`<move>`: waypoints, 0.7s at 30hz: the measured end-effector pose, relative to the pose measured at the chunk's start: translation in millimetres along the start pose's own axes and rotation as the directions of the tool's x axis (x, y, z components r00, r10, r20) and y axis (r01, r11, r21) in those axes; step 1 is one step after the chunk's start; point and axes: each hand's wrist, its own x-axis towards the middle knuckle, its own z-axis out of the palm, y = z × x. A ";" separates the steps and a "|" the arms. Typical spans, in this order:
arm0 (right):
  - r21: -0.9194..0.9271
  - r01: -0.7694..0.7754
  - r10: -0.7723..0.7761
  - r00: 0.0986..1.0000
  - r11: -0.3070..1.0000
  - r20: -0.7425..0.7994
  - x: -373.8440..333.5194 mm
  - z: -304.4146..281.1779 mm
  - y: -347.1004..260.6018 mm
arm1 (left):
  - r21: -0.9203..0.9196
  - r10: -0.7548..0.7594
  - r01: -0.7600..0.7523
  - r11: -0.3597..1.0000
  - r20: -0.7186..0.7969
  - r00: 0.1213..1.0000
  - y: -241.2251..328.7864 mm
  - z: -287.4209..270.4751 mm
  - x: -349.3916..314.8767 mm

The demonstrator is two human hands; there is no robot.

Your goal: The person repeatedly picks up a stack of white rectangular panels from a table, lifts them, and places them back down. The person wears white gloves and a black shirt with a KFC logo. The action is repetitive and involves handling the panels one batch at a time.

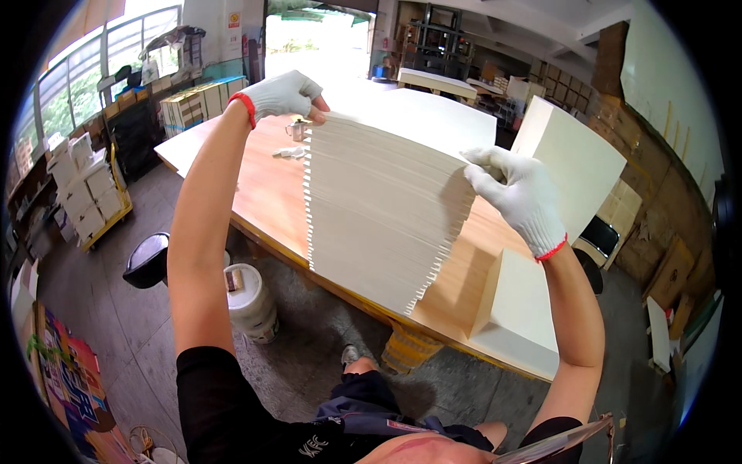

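Note:
A tall stack of thin grey sheets (379, 209), its layered face toward me and its side edges jagged with white-tipped notches, stands on the wood-topped table (263, 205). White cotton with a red cuff covers my left hand (282, 97), whose fingers curl over the stack's top left corner; bare fingertips show. At the top right corner, my gloved right hand (518, 193) pinches the edge between thumb and fingers. A metal cup (296, 129) and a small white item (290, 153) lie beside the stack, near my left hand.
White blocks or stacks (572, 155) stand behind my right hand and a low white block (522, 309) at the table's front right. Below the front edge are a white bucket (251, 305) and a black-seated stool (147, 255). Boxes load a yellow cart (108, 189) at left.

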 end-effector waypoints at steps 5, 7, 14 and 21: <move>-0.099 0.097 -0.102 0.994 0.990 -0.046 -2.4 3.7 6.1 | 0.089 0.007 -0.005 0.996 -0.012 1.000 11.7 -1.3 -3.4; -0.175 0.166 -0.180 0.981 0.970 -0.065 -1.9 4.6 12.7 | 0.145 -0.058 0.057 0.988 0.007 0.998 22.1 -6.2 -6.1; -0.258 0.163 -0.210 0.963 0.952 -0.167 -95.0 -28.6 53.0 | 0.432 0.373 -0.096 0.897 -0.620 0.690 50.8 39.0 -49.8; -0.683 -0.522 0.355 0.852 0.511 -0.384 -336.1 -82.0 244.0 | 0.345 0.796 -0.769 0.538 -0.508 0.330 175.8 208.7 -73.0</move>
